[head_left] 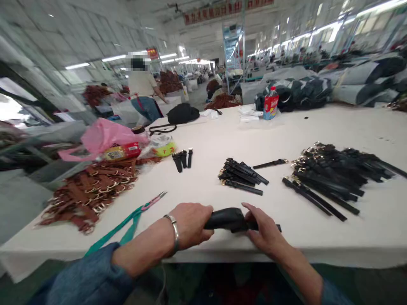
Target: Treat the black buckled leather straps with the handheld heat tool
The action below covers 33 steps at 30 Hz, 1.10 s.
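Observation:
Near the front edge of the table, my left hand [192, 225] is closed around one end of a wide black strap piece [227, 219], which looks like leather. At its other end, my right hand [265, 232] has its thumb and fingers around the black material, with the index finger lifted. A narrow black end pokes out past the right hand. Just beyond lies a small pile of black buckled straps [240, 174]. A larger pile of such straps [337, 178] is to the right, and several short black pieces [182, 160] lie to the left.
Brown straps with metal rings [92, 190] are heaped at left. Pink-handled scissors or snips [154, 201] with a green ribbon lie nearer. A pink bag [103, 137], a black cap [182, 113], a red-labelled bottle [271, 103] and dark rolls stand farther back. A person [143, 89] stands beyond the table.

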### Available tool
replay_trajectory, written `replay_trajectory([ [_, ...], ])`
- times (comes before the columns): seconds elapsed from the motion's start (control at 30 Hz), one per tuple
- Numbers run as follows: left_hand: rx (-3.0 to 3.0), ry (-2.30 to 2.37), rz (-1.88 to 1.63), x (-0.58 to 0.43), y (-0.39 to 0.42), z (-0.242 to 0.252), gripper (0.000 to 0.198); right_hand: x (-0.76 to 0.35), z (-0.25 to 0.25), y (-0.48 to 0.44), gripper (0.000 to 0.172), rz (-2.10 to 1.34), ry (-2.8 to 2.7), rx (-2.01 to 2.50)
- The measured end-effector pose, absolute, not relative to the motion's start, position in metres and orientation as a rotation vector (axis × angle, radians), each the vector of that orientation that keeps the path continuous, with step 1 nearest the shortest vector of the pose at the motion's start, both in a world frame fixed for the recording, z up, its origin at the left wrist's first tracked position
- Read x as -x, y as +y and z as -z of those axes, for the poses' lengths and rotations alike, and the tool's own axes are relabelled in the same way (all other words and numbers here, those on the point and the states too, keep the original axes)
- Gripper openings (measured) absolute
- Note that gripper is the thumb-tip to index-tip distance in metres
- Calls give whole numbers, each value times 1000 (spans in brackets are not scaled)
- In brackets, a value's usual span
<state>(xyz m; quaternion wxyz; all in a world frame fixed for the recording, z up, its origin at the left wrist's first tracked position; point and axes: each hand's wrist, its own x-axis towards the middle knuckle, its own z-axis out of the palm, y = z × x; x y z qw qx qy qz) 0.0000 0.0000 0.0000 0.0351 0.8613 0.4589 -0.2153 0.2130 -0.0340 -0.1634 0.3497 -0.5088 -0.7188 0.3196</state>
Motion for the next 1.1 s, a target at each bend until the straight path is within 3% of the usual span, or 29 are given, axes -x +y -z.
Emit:
replay_trajectory([
  [0.13, -2648, 1385, 755, 0, 0, -11, 26, -215, 165, -34, 59, -831, -1871, 1259],
  [0.47, -2671, 1344, 910, -19, -6, -29, 21, -212, 156, -32, 44, -827, -1877, 1295],
  [0.77, -2650, 1316, 986, -26, -2, -34, 19, -208, 156, -38, 20, -755, -1904, 1336],
  [1.1, -2703, 1280, 829, -13, 2, -15, 22, -211, 157, -35, 36, -757, -1883, 1322],
])
